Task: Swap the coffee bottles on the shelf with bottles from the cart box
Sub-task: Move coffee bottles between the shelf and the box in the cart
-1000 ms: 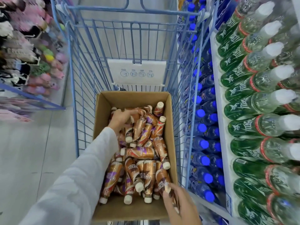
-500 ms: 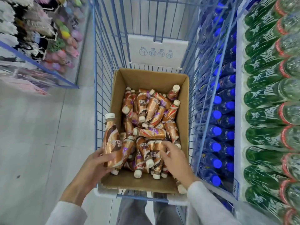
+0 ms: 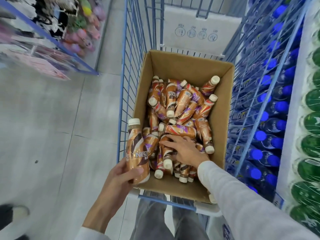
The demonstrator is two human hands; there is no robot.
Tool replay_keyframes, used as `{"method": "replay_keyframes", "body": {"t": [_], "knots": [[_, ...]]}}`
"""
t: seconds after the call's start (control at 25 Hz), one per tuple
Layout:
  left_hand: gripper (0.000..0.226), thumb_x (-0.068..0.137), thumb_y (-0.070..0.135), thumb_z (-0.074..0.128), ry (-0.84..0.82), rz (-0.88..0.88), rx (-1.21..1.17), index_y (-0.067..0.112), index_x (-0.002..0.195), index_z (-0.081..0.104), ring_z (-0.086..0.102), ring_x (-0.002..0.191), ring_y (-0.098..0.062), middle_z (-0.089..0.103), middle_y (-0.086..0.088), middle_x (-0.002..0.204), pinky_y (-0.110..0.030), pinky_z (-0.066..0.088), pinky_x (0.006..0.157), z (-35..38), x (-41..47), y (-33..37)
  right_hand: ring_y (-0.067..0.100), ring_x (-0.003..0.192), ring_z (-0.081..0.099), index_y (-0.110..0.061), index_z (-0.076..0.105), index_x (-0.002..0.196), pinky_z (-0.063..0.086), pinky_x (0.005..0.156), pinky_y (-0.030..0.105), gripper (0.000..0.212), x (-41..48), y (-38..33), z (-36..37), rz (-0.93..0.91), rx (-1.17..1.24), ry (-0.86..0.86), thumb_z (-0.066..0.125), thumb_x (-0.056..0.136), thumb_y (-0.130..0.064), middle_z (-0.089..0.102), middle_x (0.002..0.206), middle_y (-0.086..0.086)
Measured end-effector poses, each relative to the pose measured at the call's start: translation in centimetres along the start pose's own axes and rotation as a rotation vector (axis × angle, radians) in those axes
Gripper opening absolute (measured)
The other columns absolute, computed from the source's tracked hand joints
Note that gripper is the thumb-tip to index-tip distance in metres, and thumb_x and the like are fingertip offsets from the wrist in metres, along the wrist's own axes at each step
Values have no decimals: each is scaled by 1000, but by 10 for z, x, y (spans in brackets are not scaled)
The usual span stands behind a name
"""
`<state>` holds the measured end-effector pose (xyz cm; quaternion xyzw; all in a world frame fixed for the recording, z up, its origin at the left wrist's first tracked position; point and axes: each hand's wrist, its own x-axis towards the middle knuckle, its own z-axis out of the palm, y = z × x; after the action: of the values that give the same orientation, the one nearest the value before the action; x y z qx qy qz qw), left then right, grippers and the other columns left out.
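Note:
A cardboard box (image 3: pixel 225 104) stands in the blue wire cart (image 3: pixel 128 70) and holds several brown-and-gold coffee bottles (image 3: pixel 178 103) lying in a heap. My left hand (image 3: pixel 123 177) grips one upright coffee bottle (image 3: pixel 137 149) with a white cap at the box's near left corner, over the cart's edge. My right hand (image 3: pixel 183 149) reaches into the box with fingers spread, resting on the lying bottles near the front. Whether it grasps one, I cannot tell.
To the right, shelves hold rows of blue-capped bottles (image 3: pixel 270 125) and green bottles (image 3: pixel 311 122). A rack of coloured goods (image 3: pixel 76 32) stands at the upper left beyond grey floor. A white panel (image 3: pixel 197 32) closes the cart's far end. My legs (image 3: pixel 166 220) stand behind the cart.
My left hand has lifted the upright bottle a little higher at the box's left corner. My right hand has slid further left over the lying bottles. The view has tilted and moved closer.

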<state>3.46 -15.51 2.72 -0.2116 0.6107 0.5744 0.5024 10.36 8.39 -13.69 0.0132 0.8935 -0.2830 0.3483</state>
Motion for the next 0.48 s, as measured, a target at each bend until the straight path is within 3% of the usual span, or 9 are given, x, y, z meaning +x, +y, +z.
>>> {"method": "replay_keyframes", "body": {"t": [0.12, 0.28, 0.4, 0.48], "knots": [[77, 54, 26, 86, 14, 9, 20, 11, 125, 64, 69, 109, -34, 72, -15, 118, -42, 54, 87, 2, -6, 8, 16, 150, 24, -41, 31, 153, 22, 121, 50, 72, -8, -4, -7, 28, 254, 61, 68, 91, -36, 24, 164, -10], [80, 49, 26, 86, -25, 51, 53, 14, 124, 64, 70, 107, -32, 73, -11, 116, -44, 55, 87, 14, -22, 36, 4, 136, 41, -45, 47, 142, 31, 117, 38, 66, -69, -47, -54, 226, 945, 188, 73, 82, -57, 47, 146, -23], [82, 50, 20, 86, -127, 109, 82, 10, 127, 61, 70, 109, -34, 73, -15, 118, -47, 52, 93, 35, -36, 64, -1, 120, 56, -41, 63, 123, 38, 110, 37, 49, -133, -88, -90, 247, 1204, 452, 70, 81, -65, 66, 124, -23], [81, 52, 19, 86, -225, 148, 126, 11, 128, 61, 69, 111, -35, 72, -15, 120, -48, 51, 93, 58, -47, 82, 2, 117, 60, -36, 66, 121, 41, 108, 37, 48, -176, -111, -112, 234, 1359, 667, 69, 81, -62, 69, 120, -19]]}}
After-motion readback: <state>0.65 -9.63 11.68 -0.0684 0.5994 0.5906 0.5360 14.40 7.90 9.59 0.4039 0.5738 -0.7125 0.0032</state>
